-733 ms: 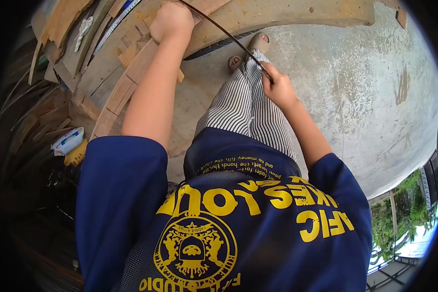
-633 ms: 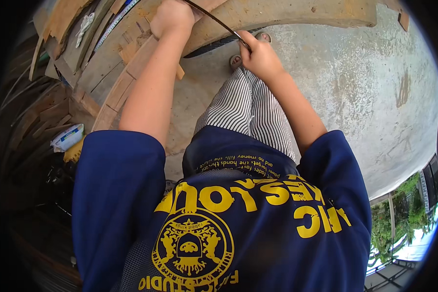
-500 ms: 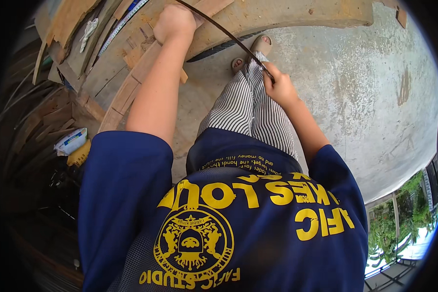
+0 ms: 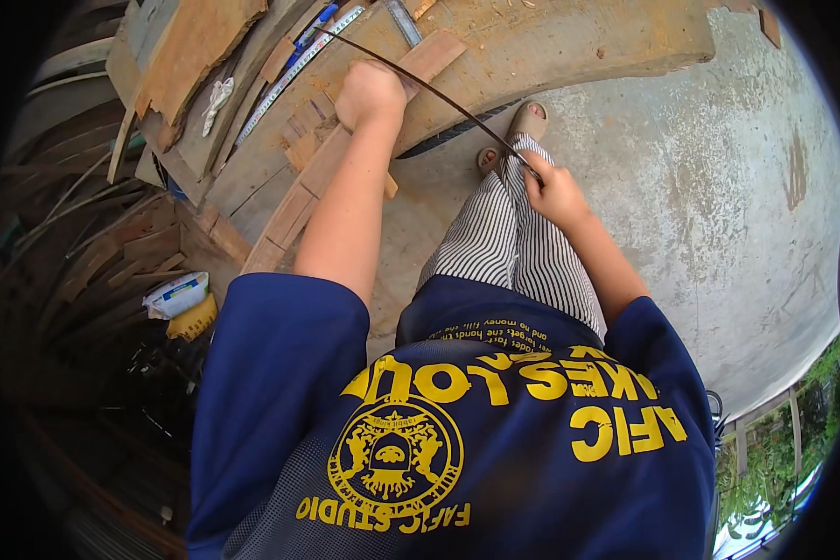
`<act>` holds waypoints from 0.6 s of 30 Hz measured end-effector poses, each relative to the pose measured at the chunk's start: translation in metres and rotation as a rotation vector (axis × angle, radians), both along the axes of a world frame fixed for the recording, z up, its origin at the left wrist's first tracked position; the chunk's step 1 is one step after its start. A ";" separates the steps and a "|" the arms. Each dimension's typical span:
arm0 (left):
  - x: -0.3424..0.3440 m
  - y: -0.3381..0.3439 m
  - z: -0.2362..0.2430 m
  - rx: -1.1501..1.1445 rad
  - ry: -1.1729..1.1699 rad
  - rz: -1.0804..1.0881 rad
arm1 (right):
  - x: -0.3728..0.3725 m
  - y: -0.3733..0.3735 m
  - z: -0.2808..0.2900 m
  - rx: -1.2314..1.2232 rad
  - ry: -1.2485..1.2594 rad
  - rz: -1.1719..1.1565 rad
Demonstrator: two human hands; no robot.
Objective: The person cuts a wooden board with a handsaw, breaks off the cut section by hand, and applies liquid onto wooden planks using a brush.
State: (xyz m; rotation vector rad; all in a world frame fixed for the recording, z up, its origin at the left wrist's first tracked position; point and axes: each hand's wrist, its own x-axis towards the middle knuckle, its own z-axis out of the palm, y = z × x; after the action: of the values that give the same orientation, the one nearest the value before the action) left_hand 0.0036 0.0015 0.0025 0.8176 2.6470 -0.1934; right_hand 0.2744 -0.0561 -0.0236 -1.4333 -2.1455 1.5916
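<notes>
- Wooden workbench [image 4: 569,47] in the head view carries loose boards, a long ruler [image 4: 294,70] and offcuts; no container shows clearly.
- Bare concrete floor [image 4: 719,187] lies open to the right of the bench edge.
- Thin dark strip [image 4: 429,89] runs diagonally from upper left down to lower right, across the bench edge.
- Left hand [image 4: 371,93] is fisted on a wooden slat [image 4: 322,168]; right hand [image 4: 553,191] has fingers clamped on the strip's lower end.
</notes>
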 end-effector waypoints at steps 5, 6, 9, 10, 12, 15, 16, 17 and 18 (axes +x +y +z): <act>0.002 0.004 0.004 -0.009 -0.030 0.045 | 0.093 -0.044 -0.011 0.067 0.003 -0.029; 0.003 0.004 0.005 -0.019 -0.026 0.043 | 0.073 -0.032 -0.010 0.001 -0.053 0.006; 0.006 0.004 0.005 -0.017 -0.043 0.009 | -0.020 0.013 -0.007 0.071 0.025 0.026; 0.006 0.005 0.004 -0.016 -0.043 0.013 | -0.035 0.020 -0.007 0.080 0.038 0.020; 0.000 0.002 0.001 0.001 -0.039 0.031 | -0.024 0.008 -0.002 0.033 0.013 0.014; 0.001 0.004 0.000 0.008 -0.027 0.058 | 0.066 -0.043 -0.008 0.029 -0.037 -0.030; 0.001 0.007 -0.001 0.011 -0.030 0.058 | 0.096 -0.058 -0.010 0.048 -0.035 -0.057; 0.001 0.005 0.000 0.011 -0.028 0.073 | 0.100 -0.063 -0.003 0.043 -0.037 -0.056; 0.001 0.002 0.001 0.010 -0.026 0.087 | 0.105 -0.066 0.002 0.014 -0.055 -0.049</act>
State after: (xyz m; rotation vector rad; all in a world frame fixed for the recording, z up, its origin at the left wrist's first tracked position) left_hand 0.0050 0.0037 0.0036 0.7023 2.6549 -0.1459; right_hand 0.3794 -0.1218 -0.0213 -1.5311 -2.1288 1.5349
